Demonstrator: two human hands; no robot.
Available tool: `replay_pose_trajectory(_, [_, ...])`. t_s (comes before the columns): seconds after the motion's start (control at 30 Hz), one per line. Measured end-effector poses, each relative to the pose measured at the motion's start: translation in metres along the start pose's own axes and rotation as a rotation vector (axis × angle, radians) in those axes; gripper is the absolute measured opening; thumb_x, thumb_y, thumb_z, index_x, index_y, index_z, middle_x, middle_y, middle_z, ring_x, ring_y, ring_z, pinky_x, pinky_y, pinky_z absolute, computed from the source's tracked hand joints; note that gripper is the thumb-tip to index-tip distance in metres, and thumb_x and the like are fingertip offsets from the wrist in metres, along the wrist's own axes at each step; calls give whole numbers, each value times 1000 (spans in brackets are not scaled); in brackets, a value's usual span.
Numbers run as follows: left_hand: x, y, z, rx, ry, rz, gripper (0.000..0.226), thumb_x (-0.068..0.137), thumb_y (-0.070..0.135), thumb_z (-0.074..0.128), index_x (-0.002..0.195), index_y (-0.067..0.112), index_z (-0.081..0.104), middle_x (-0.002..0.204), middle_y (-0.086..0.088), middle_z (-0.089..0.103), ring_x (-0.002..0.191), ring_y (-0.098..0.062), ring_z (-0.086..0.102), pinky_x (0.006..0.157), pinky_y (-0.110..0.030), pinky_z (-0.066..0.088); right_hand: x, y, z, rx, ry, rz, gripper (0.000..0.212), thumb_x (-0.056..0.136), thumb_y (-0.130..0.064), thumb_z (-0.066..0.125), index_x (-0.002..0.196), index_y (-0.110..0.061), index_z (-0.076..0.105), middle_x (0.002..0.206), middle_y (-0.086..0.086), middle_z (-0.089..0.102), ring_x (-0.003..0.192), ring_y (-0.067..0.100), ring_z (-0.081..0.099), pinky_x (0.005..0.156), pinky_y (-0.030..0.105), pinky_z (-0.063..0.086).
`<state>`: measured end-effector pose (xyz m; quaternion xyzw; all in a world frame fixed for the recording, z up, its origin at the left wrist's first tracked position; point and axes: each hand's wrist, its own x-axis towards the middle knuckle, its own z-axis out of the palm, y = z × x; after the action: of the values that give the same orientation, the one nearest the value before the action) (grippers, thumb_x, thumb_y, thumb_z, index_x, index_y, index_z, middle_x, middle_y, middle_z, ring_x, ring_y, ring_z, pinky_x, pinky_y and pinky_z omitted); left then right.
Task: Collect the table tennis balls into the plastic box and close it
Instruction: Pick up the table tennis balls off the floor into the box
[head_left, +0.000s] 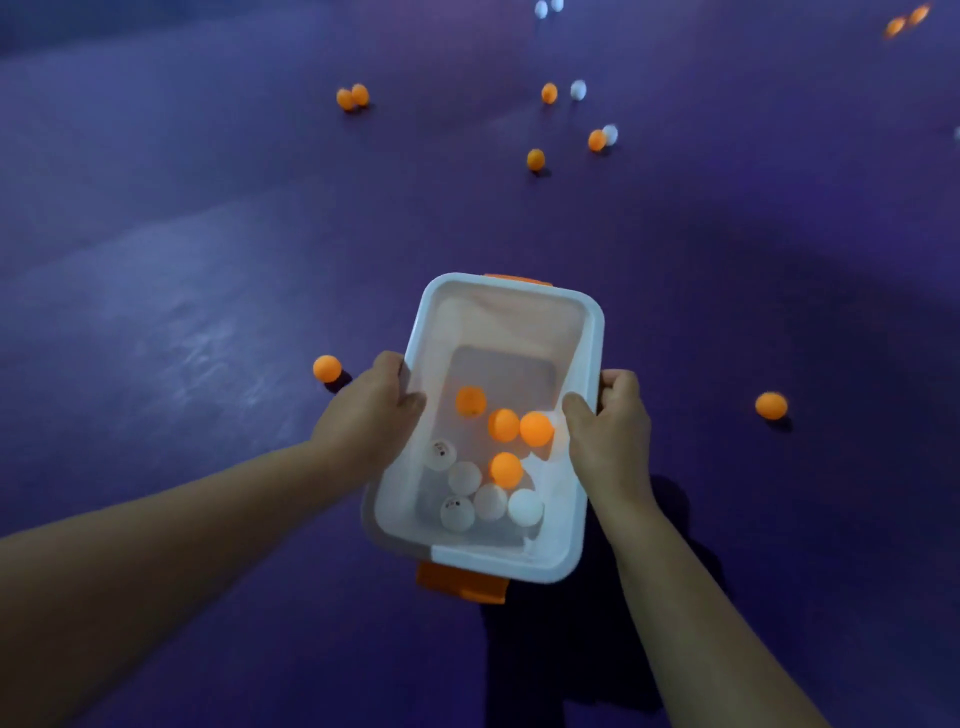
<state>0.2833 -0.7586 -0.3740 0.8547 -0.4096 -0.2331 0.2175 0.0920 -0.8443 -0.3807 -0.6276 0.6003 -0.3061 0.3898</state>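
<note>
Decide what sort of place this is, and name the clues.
Probably a table tennis hall: purple sports flooring, orange balls and white balls scattered across it, a plastic box holding more.

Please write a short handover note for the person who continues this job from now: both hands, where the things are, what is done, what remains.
Left hand: grips the left rim of the white rectangular plastic box, thumb inside.
Right hand: grips the right rim.
Done: four orange table tennis balls and at least five white table tennis balls lie in the box.
Left: one near orange ball by the left hand, one right orange ball, and a scattered far group on the purple floor. The box is open; no lid is in view.
</note>
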Motion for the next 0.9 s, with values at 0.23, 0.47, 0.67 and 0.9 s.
replay_pose_trajectory(0.23, [50,72,-107,120,-100,146,18,93,29,49,100,13,44,81,0,52,78,-29,53,63,-36,41,48,-103,-37,111,-6,-23,13,86,-16,55,96,-17,46,81,-7,55,71,12,56,56,28,45])
replay_pose_trajectory(0.47, [86,103,-174,73,-150,254,10,96,27,43,96,20,48,70,8,52,59,-8,49,53,-28,35,79,-164,-46,136,38,26,15,85,-13,54,98,-13,47,83,-5,53,75,17,57,62,33,49])
replay_pose_trajectory(0.67, [139,111,-150,57,-135,288,13,97,25,42,97,16,51,90,2,55,76,-15,49,60,-28,34,121,-167,-35,95,97,91,14,86,-14,54,96,-12,46,82,-3,53,73,16,56,62,33,49])
replay_pose_trajectory(0.9, [196,94,-87,-34,-261,196,13,98,19,40,95,18,53,84,0,54,70,-17,50,62,-29,37,178,-120,-5,25,149,175,14,87,-15,53,98,-11,47,82,-4,52,74,16,55,65,33,46])
